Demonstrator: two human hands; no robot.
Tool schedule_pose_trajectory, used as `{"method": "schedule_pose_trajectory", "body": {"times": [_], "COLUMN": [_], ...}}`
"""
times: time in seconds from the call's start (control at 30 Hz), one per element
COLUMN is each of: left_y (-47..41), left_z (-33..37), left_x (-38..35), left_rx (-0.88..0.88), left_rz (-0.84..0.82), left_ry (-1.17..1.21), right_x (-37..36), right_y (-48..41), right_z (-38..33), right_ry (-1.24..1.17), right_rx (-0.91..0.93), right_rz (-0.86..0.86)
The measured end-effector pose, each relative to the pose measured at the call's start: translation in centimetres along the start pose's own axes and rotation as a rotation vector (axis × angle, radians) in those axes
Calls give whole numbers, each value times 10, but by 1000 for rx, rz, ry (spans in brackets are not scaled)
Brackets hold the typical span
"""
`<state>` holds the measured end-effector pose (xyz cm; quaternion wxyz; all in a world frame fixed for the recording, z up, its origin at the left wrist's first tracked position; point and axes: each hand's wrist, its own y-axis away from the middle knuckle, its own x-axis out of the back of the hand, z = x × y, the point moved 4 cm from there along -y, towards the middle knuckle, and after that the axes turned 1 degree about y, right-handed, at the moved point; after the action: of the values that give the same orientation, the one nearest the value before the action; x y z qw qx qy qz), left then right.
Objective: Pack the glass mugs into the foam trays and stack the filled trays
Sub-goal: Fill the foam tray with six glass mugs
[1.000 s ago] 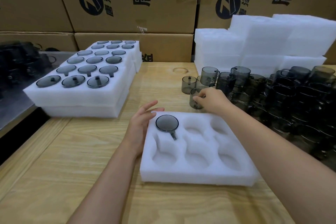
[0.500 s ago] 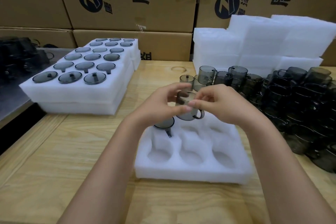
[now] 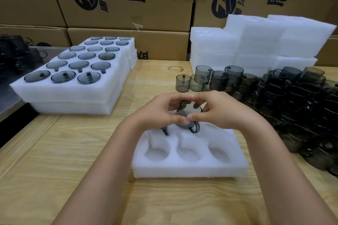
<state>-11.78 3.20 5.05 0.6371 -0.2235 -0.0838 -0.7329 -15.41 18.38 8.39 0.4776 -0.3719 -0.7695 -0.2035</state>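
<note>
Left hand (image 3: pixel 155 115) and right hand (image 3: pixel 221 113) both grip the smoky grey glass mug (image 3: pixel 182 126), newly brought over the white foam tray (image 3: pixel 190 171); seating comes next.

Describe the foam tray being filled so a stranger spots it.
On the wooden table, look under the left hand and right hand. The foam tray there sits between stacked trays, left, and loose mugs, right. Unlike those trays, its front pockets are empty.
</note>
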Motion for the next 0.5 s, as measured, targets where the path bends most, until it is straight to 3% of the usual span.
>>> {"method": "schedule_pose_trajectory", "body": {"times": [0.2,0.37,0.5], "left_y": [-3,-4,1], "left_z": [-5,-10,-7], "left_x": [1,0,-1], "left_rx": [4,64,136], "left_rz": [100,57,-42], "left_ry": [-90,-311,-289], "right_x": [-4,-16,-18], "right_y": [-2,-8,-9], "right_z": [1,6,14], "right_ry": [78,76,-9], "right_rx": [63,48,20], "right_rz": [-24,-98,-104]}}
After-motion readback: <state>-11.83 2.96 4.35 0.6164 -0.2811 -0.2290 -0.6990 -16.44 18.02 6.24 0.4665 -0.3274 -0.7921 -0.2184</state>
